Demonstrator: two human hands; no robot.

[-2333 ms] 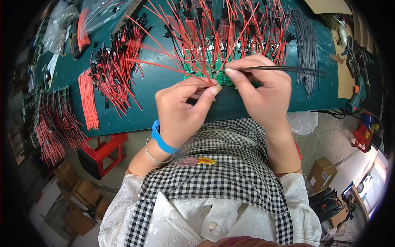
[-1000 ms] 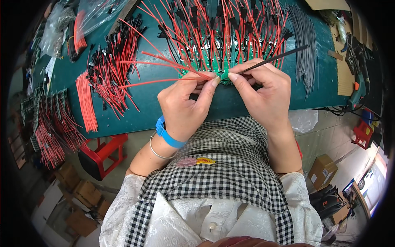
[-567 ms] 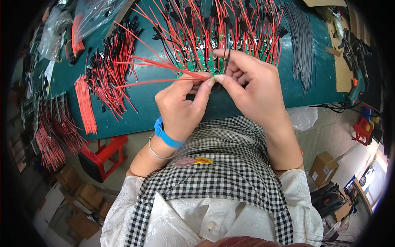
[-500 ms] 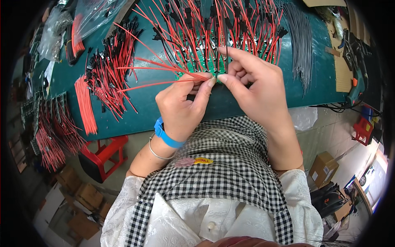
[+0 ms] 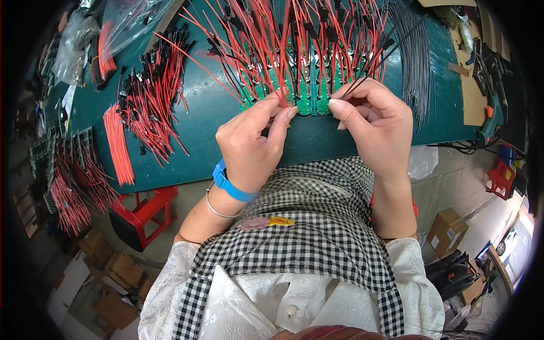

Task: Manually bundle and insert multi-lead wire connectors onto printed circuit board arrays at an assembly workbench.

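Green circuit boards (image 5: 304,106) lie joined in a panel at the near edge of the wires, with red and black wires standing up from them. My left hand (image 5: 255,133) is closed at the panel's front left, pinching red wires (image 5: 283,97) between thumb and forefinger. Its fingertips are close to the boards. My right hand (image 5: 374,122) is closed at the front right of the panel; black wires (image 5: 358,84) run from its pinch up and to the right. The wire ends under both sets of fingertips are hidden.
On the green table (image 5: 209,147), left, lie a bundle of red wires (image 5: 118,144) and a pile of red wires with black connectors (image 5: 152,113). Grey-black wires (image 5: 412,68) lie at the right, near a power tool (image 5: 492,122). A red stool (image 5: 144,215) stands below.
My right hand has moved right, away from the left hand, with black wires in its pinch. The red wires at my left hand, which stretched out leftward, now point upward.
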